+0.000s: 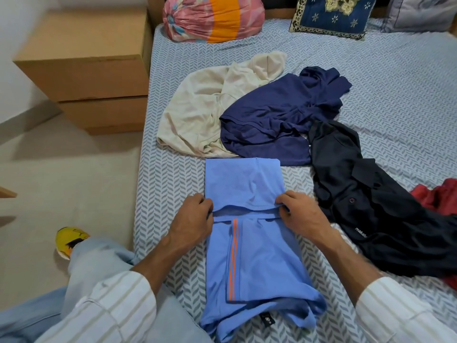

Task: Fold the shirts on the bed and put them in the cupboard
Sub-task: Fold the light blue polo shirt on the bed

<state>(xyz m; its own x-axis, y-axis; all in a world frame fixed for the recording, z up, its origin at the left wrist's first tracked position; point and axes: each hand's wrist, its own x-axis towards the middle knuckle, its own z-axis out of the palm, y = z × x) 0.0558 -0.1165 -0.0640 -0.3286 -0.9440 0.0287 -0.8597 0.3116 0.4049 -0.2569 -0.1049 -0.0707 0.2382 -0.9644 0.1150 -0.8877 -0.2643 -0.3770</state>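
Both hands, left hand and right hand, pinch the light blue shirt fold; the black shirt at right reads "matalu", partly hidden.

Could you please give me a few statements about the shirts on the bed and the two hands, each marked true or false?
1. Both hands grip the light blue shirt. True: the left hand and right hand pinch its folded edge.
2. The navy shirt is neatly folded. False: it lies crumpled.
3. The cream shirt lies partly under the navy shirt. True.
4. The black shirt lies left of the light blue shirt. False: it lies to its right.
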